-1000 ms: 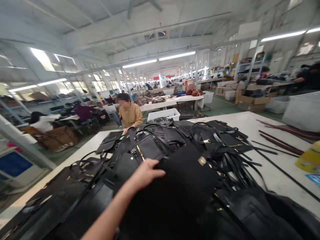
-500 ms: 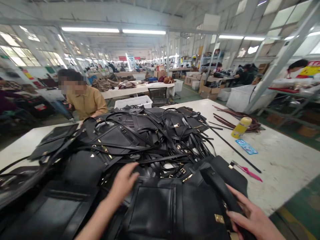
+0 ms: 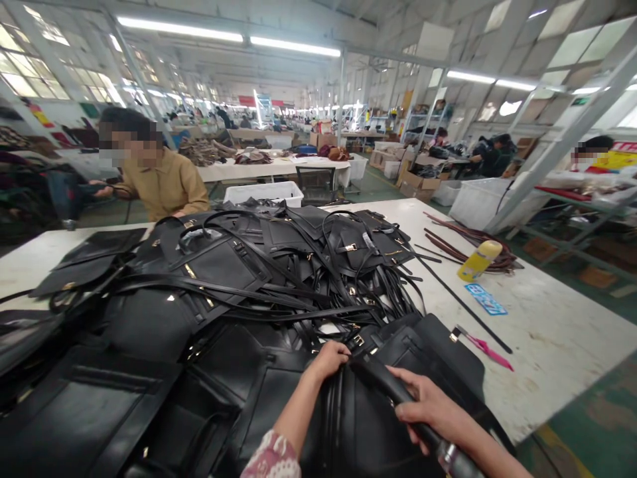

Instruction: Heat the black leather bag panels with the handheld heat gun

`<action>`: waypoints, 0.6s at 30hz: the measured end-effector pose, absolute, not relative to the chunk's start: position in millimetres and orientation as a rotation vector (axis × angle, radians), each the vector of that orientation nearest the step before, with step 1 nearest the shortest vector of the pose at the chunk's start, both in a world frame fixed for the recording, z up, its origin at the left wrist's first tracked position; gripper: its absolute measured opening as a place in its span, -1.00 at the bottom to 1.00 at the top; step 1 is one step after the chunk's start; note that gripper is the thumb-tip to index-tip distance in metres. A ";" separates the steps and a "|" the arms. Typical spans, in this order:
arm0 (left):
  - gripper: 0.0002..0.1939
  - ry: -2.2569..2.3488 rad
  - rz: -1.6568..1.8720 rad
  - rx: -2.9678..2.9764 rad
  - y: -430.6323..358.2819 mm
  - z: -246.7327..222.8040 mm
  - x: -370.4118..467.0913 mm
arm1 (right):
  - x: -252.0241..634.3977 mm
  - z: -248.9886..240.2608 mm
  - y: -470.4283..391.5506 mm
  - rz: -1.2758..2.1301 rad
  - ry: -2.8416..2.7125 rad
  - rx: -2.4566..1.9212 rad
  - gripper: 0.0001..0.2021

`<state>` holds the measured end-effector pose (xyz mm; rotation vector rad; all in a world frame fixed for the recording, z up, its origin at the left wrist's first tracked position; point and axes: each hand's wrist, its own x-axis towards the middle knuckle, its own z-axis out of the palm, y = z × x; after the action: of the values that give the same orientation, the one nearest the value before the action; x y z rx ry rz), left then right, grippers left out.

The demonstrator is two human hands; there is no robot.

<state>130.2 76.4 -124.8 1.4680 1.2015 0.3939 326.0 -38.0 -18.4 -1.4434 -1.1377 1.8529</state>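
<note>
With right hand [image 3: 423, 403] wrapped round the handle [image 3: 379, 378] and left hand [image 3: 329, 358] bunched by its far end (cannot tell pinching what), best steady the bag [image 3: 371, 431] beneath.

Both hands [image 3: 329, 359] [image 3: 430, 403] curled, near each other

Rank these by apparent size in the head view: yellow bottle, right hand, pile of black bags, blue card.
Pile of black bags
Right hand
Yellow bottle
Blue card
Nearness to the camera may enlarge the hand.
</note>
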 end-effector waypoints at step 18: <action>-0.88 1.112 0.564 1.054 67.0 -116.0 119.8 | 306.7 -26.8 -27.4 1.735 -1.088 -1.362 -0.29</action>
<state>119.8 67.0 -116.0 1.0538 1.1120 0.5641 306.7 -27.4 -26.8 -1.3618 -1.0877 1.7350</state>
